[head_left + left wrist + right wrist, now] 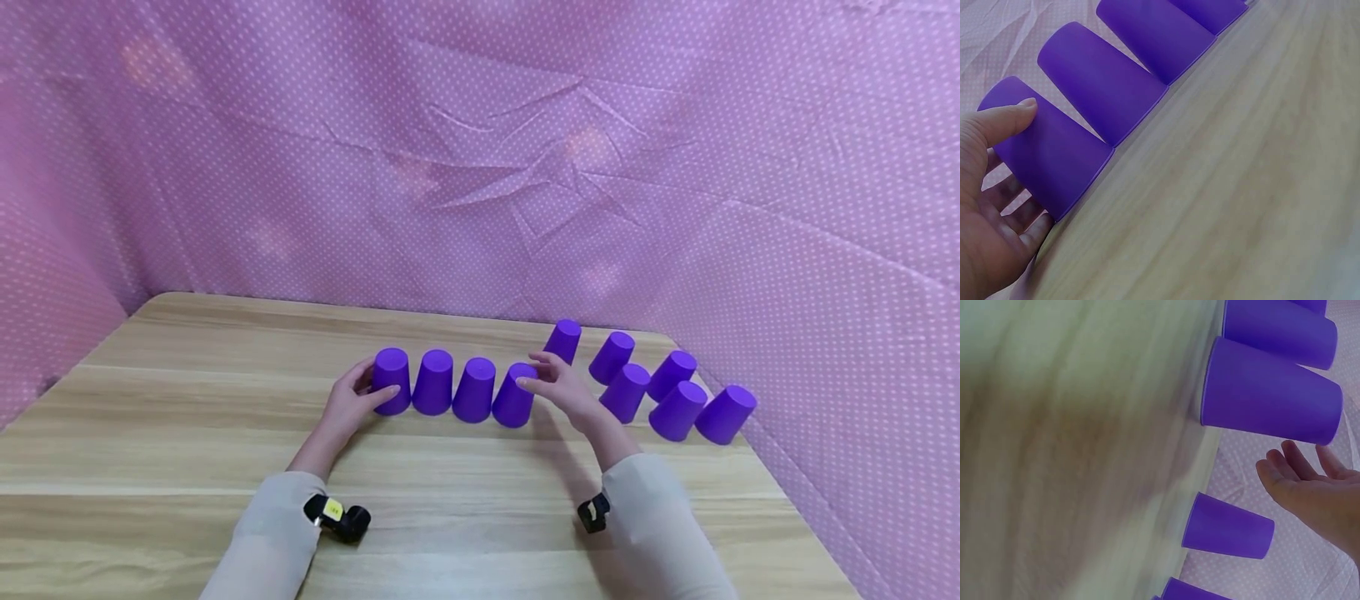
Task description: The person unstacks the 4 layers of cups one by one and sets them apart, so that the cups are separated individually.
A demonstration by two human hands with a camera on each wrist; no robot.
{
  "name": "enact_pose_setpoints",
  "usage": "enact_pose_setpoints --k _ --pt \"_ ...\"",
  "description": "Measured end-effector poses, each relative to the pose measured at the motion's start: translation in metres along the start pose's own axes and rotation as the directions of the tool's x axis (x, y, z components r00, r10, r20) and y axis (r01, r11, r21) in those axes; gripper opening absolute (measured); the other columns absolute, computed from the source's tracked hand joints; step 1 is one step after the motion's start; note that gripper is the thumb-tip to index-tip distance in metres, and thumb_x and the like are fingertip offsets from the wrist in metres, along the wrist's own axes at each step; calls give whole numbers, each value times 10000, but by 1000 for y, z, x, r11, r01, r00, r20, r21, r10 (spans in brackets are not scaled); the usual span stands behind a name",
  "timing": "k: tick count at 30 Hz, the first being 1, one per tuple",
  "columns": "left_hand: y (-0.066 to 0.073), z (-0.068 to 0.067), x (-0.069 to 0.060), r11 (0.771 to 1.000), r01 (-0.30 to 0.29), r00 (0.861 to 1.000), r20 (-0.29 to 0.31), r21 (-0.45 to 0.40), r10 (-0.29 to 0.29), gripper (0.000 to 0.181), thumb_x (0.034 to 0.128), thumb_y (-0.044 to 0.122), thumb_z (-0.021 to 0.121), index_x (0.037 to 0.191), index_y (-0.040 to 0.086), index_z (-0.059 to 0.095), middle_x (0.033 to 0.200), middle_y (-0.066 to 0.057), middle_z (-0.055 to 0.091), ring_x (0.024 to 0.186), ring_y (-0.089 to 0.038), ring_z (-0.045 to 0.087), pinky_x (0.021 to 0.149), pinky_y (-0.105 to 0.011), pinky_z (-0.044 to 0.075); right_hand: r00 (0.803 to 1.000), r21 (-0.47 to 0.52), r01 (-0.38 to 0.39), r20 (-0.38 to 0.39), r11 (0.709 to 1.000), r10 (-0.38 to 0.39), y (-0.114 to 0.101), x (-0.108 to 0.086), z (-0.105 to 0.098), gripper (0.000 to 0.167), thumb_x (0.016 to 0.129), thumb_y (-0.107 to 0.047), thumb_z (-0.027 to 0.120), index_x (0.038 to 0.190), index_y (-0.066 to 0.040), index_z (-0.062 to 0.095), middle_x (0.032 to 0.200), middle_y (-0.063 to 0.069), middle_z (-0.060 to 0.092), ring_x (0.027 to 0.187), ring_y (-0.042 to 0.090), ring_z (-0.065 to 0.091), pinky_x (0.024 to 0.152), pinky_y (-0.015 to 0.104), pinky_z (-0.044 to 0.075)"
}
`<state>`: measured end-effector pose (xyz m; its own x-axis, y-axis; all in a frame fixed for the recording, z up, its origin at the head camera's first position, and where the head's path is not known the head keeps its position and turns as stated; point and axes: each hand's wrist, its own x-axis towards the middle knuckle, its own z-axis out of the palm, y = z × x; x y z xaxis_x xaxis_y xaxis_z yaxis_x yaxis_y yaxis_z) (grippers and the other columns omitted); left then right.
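Left-end cup: purple, upside down on the tabletop [187, 383], narrow end up; the left-end cup [392, 377] is the leftmost of a row of four.
Middle cups: two more, the left-middle cup [432, 385] and the right-middle cup [474, 393], same pose, rims touching or just beside their neighbours.
Right-end cup: the right-end cup [512, 404] closes the row, also narrow end up.
Long axis: upright for each cup in the row; the row itself runs left to right, its right end slightly closer to the person.
Left hand: the left hand [349, 407] holds the left-end cup from its outer side, thumb on the near wall, other fingers round behind.
Right hand: the right hand [567, 390] is beside the right-end cup, fingers loosely bent and apart, clamped on nothing; the cup lies just left of them, and whether the fingertips touch it I cannot tell.
Nearer hand: left for the left-end cup, right for the right-end cup; the row stands between the two.
Six other cups: beyond and right of the right hand, upside down in two loose lines, the back-left cup [564, 340] nearest it.
Sleeves: pale, with a black wrist camera [347, 521] at the left cuff.
Backdrop: pink-purple dotted cloth [480, 167] behind the tabletop.
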<state>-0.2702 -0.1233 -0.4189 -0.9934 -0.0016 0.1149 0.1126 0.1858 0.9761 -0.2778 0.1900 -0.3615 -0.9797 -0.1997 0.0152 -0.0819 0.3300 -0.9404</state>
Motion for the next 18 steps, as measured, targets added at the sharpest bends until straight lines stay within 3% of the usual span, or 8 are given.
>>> enact_pose_setpoints --k 8,18 --pt "-2 -1 3 1000 -1 1000 0 2 1 633 767 165 658 1299 25 345 1247 -217 389 1151 -306 349 965 -374 297 997 -16 -48 62 999 49 2 -1 8 560 728 -112 674 1203 8 402 1076 160 525 1006 256 484 901 377 366" --pt "-4 -4 7 1000 -13 1000 6 1 13 631 763 149 659 1295 13 347 1236 -225 397 1141 -309 360 959 -375 305 999 3 -50 9 999 50 9 3 15 477 713 17 635 1136 53 418 1033 186 538 970 271 501 893 384 370"
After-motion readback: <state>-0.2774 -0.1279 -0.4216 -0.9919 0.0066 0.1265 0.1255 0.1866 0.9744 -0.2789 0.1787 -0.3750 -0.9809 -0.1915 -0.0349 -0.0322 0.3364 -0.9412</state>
